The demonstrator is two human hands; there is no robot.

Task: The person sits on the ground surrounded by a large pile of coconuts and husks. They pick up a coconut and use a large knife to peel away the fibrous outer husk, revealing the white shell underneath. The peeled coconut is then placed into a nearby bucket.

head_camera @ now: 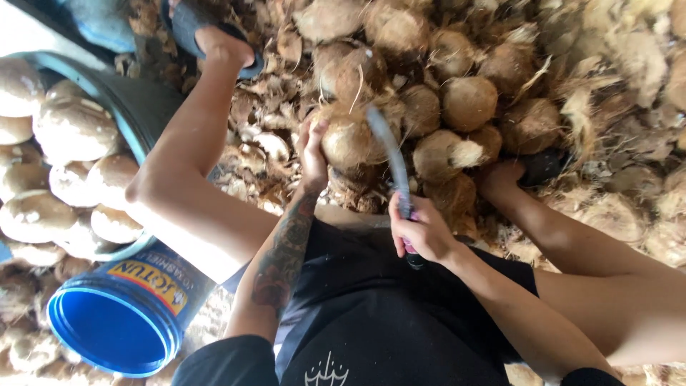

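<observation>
Brown and fibrous, a round husked coconut (349, 137) is sitting just in front of the person's lap, at the near edge of a big heap of similar hairy coconuts (468, 100) that is filling the top of the view. The left hand (312, 151) is cupping the coconut's left side, fingers spread and pressed against the shell, steadying it. The right hand (423, 230) is closed tight around the dark handle of a long curved metal blade (391, 156), and the blade is reaching up so that its tip is lying against the coconut's upper right side.

The person is sitting with bare knees wide apart, black shorts between them, one foot in a dark sandal (214, 36) planted on loose husk scraps at the upper left.

To the left, a dark round tub (136, 107) is holding pale, peeled coconuts (75, 129) piled together. Just below it, a blue plastic bucket (114, 329) is lying tipped on its side, its open mouth facing the viewer, near the person's left thigh.
</observation>
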